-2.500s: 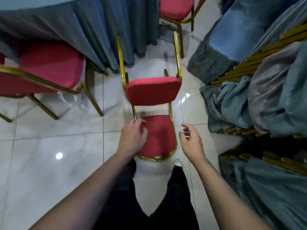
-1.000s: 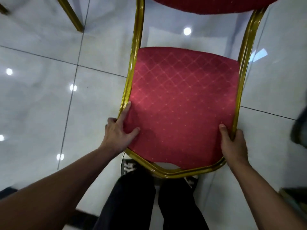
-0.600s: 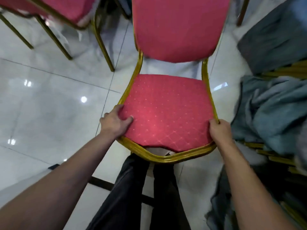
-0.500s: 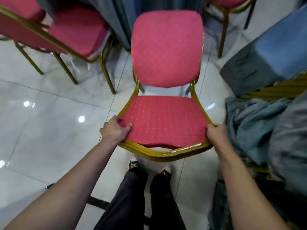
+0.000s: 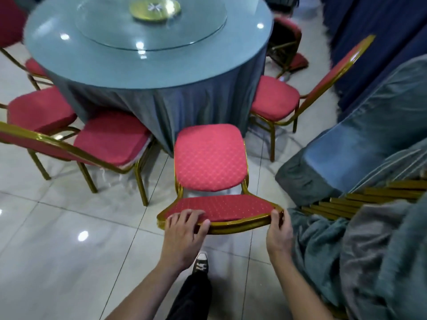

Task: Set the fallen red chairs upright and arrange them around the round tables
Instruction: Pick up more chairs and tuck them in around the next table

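Here, glossy white floor tiles (image 5: 57,262) — both hands' fingers (image 5: 184,215) curl on the upright red chair (image 5: 210,158) facing the round table (image 5: 150,65).

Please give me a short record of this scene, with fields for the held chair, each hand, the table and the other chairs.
held chair: red chair, gold frame, gripped at its near edge
left hand: left hand grips the near-left rim
right hand: right hand grips the near-right corner
table: round table, blue cloth, glass turntable
other chairs: upright red chairs at left and right
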`<state>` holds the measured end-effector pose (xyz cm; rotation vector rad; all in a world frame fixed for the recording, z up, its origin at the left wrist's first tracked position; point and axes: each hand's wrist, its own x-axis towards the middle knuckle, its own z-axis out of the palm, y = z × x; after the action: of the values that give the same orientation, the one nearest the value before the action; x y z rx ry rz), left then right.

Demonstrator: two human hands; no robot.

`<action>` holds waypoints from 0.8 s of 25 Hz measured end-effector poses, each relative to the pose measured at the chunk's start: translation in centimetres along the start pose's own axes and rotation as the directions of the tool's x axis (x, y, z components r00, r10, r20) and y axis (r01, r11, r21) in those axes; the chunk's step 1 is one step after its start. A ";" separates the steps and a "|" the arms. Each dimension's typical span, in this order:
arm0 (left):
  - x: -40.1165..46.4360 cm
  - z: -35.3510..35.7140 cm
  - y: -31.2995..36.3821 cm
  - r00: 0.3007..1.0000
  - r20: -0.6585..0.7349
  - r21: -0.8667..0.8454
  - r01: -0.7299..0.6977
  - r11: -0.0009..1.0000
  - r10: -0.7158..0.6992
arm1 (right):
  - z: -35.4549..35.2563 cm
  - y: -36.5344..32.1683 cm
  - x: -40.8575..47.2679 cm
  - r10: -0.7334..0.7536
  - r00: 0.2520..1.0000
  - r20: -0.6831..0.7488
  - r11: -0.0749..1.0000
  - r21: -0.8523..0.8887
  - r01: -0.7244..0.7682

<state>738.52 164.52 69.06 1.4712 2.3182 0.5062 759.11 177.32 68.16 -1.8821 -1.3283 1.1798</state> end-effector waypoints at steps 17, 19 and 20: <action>22.4 -6.3 -0.6 0.989 -0.034 -0.035 0.139 0.990 -0.141 | 7.9 -13.7 14.9 -0.092 0.955 0.282 0.944 -0.280 0.173; 24.8 -6.4 -0.3 0.985 -0.047 -0.040 0.165 0.986 -0.166 | 8.4 -15.1 17.7 -0.102 0.942 0.321 0.940 -0.278 0.197; 26.4 -6.5 0.0 0.982 -0.036 -0.033 0.182 0.983 -0.183 | 8.6 -16.0 19.6 -0.097 0.934 0.345 0.940 -0.278 0.200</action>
<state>724.92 187.80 72.13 1.2295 2.4348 0.5192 746.77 200.93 70.43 -1.7997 -1.9019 1.3048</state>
